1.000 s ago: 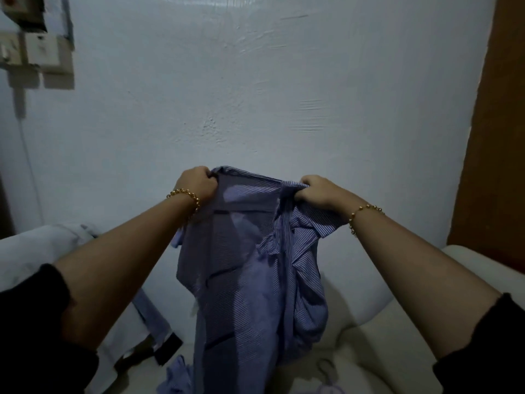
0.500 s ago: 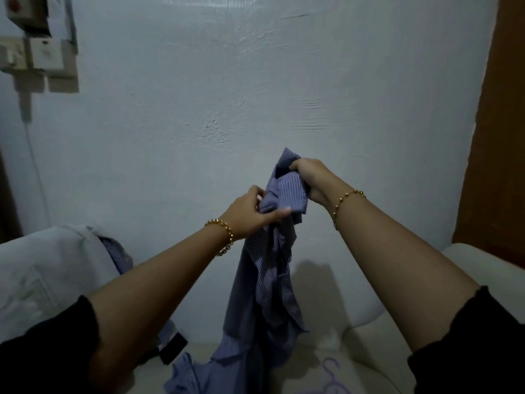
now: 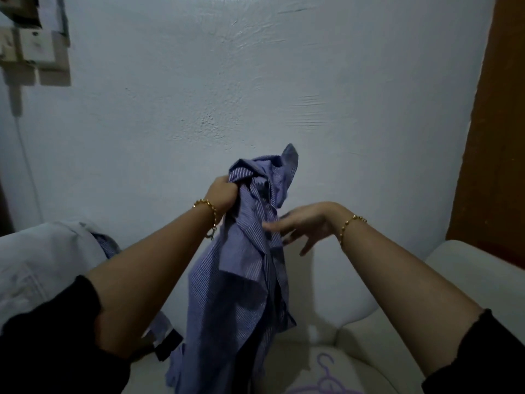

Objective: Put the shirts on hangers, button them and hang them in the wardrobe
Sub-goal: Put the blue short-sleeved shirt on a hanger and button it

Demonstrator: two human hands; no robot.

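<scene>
A blue striped shirt (image 3: 241, 280) hangs bunched in the air in front of a pale wall. My left hand (image 3: 223, 194) grips it near the collar at the top. My right hand (image 3: 304, 226) is off the cloth's top, fingers spread and relaxed, fingertips touching the shirt's right side lower down. A purple plastic hanger (image 3: 324, 376) lies on the white armchair seat below, partly cut off by the frame's bottom edge.
A white armchair (image 3: 454, 280) fills the lower view. More clothes (image 3: 42, 265) are draped over its left arm. A brown wooden panel (image 3: 500, 137) stands at the right. Switch boxes (image 3: 31, 44) are mounted on the wall's upper left.
The shirt was held spread by both hands, then gathered. My left hand took over the top grip and my right hand let go and dropped lower, opening.
</scene>
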